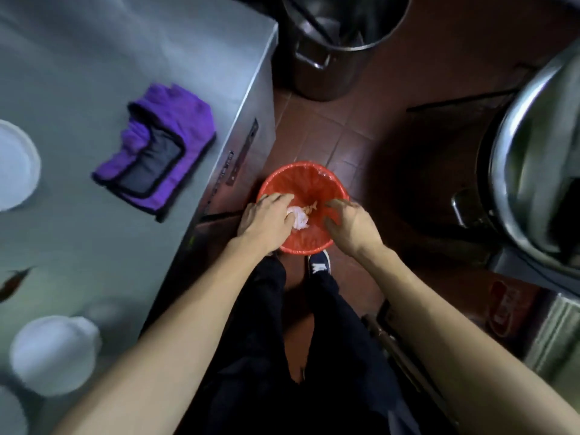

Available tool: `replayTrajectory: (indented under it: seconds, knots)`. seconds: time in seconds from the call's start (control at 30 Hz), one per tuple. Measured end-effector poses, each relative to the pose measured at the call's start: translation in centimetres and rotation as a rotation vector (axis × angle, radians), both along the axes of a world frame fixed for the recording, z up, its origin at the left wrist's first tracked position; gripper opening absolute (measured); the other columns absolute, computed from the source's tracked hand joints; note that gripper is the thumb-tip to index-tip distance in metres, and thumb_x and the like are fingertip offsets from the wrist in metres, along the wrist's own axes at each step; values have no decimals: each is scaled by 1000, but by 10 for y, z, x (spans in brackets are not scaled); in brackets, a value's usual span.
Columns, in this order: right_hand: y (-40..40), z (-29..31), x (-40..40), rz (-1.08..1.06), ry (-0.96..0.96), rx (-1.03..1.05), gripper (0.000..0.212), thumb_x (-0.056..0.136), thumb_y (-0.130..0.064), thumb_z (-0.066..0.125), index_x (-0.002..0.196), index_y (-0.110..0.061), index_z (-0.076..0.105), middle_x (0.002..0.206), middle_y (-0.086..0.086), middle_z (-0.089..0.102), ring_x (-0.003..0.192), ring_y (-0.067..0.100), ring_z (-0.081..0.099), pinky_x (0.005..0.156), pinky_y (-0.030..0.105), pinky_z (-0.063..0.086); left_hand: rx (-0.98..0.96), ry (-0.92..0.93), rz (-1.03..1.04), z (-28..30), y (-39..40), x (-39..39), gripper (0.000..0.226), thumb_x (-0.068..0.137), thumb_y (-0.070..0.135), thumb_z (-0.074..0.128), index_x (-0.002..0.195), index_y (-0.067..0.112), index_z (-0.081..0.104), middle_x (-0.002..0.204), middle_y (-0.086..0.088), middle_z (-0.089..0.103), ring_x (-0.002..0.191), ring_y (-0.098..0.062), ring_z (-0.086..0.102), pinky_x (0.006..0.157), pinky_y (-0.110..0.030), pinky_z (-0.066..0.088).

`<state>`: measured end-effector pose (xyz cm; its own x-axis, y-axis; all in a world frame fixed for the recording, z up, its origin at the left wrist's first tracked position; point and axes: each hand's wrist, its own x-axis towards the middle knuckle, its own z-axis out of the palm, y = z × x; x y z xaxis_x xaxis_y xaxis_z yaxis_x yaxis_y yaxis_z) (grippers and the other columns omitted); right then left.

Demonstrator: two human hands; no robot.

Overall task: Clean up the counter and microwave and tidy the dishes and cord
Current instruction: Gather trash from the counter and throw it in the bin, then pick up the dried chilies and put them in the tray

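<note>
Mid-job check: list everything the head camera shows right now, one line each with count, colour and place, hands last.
Stainless steel counter: one, grey, left side.
Folded purple cloth with dark panel: one, on the counter near its right edge.
White round dishes: at least two, blurred, at the counter's left edge.
Red plastic-lined waste bin: one, on the floor beside the counter.
Crumpled white tissue: one, over the bin.
Tall steel stockpot: one, silver, on the floor at top.
Large steel pot: one, silver, right edge.
Tiled floor: reddish-brown.
Left hand: grips the tissue over the bin.
Right hand: fingers curled over the bin; contents unclear.
</note>
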<state>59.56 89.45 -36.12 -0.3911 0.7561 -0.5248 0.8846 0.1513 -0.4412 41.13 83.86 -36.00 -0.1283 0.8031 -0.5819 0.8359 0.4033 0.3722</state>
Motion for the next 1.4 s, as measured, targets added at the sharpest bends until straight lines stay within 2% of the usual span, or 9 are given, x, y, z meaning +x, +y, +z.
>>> replayTrajectory:
  seconds: [0.17,0.3,0.43,0.5,0.67,0.8,1.03,1.3,1.4]
  knots:
    - [7,66,5,118,86,112,30,88,-23,60,117,-20,68,114,6,70,100,32,65,81,40,53,113,39,77,68,-7,14,43,98,37,52,140,25,51,139,1,57,128,-25,50,107,-44,41]
    - [10,110,9,219,156,170,16,87,-29,57,100,-22,63,104,1,68,97,31,63,79,43,53,186,83,153,112,-20,29,42,98,38,51,137,24,52,135,0,59,125,-26,52,105,-43,43]
    - [10,141,12,309,256,214,17,87,-27,58,101,-21,64,104,1,67,96,31,64,80,45,54,235,142,254,148,-43,35,45,100,37,51,141,20,50,141,-2,55,130,-25,49,109,-41,40]
    - [7,150,8,362,280,239,23,87,-24,61,108,-19,66,112,2,68,103,31,64,84,46,53,262,186,300,162,-57,35,45,100,38,51,141,19,51,142,-2,55,130,-24,51,109,-42,41]
    - [-10,168,-15,484,372,250,37,83,-26,58,118,-16,67,115,6,70,105,33,65,86,47,54,302,271,424,183,-97,29,44,99,41,51,139,23,52,141,1,56,128,-23,53,106,-41,43]
    - [-31,180,-42,619,408,279,30,84,-23,57,111,-14,68,108,11,71,98,38,66,79,50,55,299,330,531,194,-134,21,43,99,40,51,139,24,51,139,1,57,126,-23,52,105,-44,42]
    - [-88,201,-91,813,448,248,32,83,-23,54,110,-13,67,106,12,71,97,37,65,80,46,54,340,366,731,205,-212,7,42,99,38,52,137,21,54,136,0,59,127,-25,51,104,-43,42]
    - [-176,215,-146,1021,483,256,38,91,-19,64,128,-12,64,131,9,64,118,31,61,100,44,49,368,444,914,224,-324,-11,36,98,36,53,130,20,57,128,-2,64,115,-28,57,91,-46,51]
    - [-218,221,-163,1095,499,254,37,92,-21,65,128,-11,63,131,10,64,117,32,61,98,45,50,400,459,977,227,-370,-13,38,97,36,55,132,20,57,129,-3,64,115,-28,59,91,-44,51]
